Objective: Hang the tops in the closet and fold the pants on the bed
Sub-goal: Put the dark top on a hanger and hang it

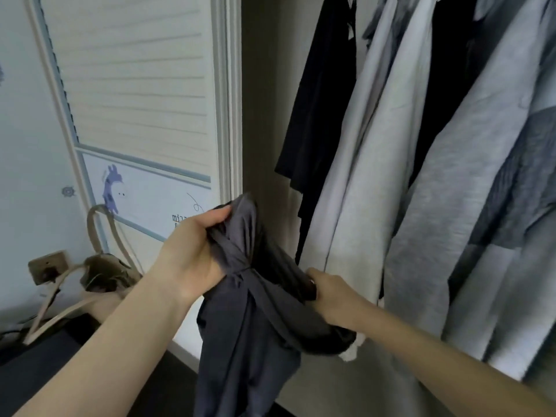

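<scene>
While both hands hold it up in front of the open closet, the twisted dark grey fabric garment point(249, 314) hangs at about six o'clock. The left hand point(192, 254) grips a bunch of it at its top; the right hand point(328, 299), at four o'clock of the left, clutches another fold. Grey, pale and black tops point(391, 145) hang at two o'clock. A beige tote bag point(99, 272) sits at eight o'clock beside the white louvred closet door point(135, 85).

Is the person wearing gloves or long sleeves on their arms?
No. The left hand and right hand are bare, with no gloves, rings or watch showing. Both forearms are bare too; no sleeve shows anywhere in the picture.
</scene>
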Motion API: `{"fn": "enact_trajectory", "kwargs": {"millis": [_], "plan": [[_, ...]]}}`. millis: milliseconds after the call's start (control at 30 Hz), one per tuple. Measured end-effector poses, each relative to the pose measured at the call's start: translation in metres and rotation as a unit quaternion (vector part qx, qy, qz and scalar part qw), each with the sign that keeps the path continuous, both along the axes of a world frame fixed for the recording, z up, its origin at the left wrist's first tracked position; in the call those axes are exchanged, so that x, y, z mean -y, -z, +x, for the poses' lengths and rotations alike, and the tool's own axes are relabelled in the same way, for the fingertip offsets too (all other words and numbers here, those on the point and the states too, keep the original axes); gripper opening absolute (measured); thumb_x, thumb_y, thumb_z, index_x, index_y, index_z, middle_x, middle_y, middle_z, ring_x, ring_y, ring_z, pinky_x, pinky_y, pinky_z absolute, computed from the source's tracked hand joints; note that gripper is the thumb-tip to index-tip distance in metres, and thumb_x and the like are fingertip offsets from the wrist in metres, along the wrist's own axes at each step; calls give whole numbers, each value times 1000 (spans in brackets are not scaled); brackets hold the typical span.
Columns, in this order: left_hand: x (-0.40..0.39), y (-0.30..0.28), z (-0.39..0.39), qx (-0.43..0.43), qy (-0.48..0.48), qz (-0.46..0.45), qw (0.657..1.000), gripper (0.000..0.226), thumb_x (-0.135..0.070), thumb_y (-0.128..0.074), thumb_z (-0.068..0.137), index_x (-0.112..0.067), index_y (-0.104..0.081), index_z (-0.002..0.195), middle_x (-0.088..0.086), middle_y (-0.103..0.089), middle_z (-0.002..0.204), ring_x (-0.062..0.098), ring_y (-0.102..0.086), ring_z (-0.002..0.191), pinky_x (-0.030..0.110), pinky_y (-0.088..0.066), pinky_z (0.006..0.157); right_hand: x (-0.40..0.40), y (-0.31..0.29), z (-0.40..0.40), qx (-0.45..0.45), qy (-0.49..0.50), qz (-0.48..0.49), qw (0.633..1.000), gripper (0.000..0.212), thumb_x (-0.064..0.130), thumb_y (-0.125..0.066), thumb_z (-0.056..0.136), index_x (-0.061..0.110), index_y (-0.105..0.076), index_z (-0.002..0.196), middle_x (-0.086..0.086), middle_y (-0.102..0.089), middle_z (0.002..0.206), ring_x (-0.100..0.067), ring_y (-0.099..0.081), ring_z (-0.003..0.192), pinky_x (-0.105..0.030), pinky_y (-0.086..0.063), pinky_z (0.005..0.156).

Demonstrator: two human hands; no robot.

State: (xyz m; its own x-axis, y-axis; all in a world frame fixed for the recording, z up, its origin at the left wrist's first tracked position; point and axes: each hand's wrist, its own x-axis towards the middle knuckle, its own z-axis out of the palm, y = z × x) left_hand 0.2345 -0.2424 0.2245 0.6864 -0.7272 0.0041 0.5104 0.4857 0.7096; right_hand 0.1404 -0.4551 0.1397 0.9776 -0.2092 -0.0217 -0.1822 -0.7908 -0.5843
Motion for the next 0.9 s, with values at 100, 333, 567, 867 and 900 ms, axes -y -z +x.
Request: {"fn": "enact_trajectory", "kwargs": {"millis": [100, 333, 567, 867, 900], "plan": [[-2, -8, 20, 87, 65, 76, 991, 42, -16, -61, 83, -5, -66, 123, 15, -65, 126, 30, -62, 118, 41, -51, 97, -1, -25, 15, 16, -30, -2, 999, 18, 37, -65, 87, 34, -51, 98, 12, -61, 96, 0, -57, 85, -7, -42, 66], [19, -56, 49, 256, 24, 152, 954, 41, -9, -69, 79, -4, -65, 120, 15, -70, 116, 26, -69, 101, 30, -58, 80, -4, -143, 66, 160, -13, -56, 985, 17, 23, -63, 88, 21, -64, 105, 5, -68, 102, -9, -64, 96, -24, -52, 88], [45, -101, 79, 290, -31, 126, 948, 28, -6, -66, 86, -4, -67, 114, 15, -73, 108, 27, -72, 95, 28, -58, 71, -6, -299, 123, 381, 54, -23, 923, 23, 11, -50, 82, 26, -66, 73, 3, -67, 79, -16, -70, 77, -29, -60, 66], [79, -165, 113, 331, -127, 124, 927, 27, -4, -65, 86, -2, -66, 113, 18, -74, 101, 28, -73, 87, 36, -61, 74, 13, -443, 186, 492, 182, -177, 833, 26, 17, -50, 85, 10, -58, 108, -18, -57, 121, -28, -56, 97, -25, -36, 73], [84, -170, 117, 335, -141, 127, 923, 29, -4, -64, 86, -2, -64, 115, 19, -73, 103, 31, -72, 92, 40, -60, 80, 19, -455, 196, 485, 204, -176, 832, 37, 20, -50, 86, 6, -53, 120, -19, -50, 131, -31, -52, 111, -27, -39, 81]]}}
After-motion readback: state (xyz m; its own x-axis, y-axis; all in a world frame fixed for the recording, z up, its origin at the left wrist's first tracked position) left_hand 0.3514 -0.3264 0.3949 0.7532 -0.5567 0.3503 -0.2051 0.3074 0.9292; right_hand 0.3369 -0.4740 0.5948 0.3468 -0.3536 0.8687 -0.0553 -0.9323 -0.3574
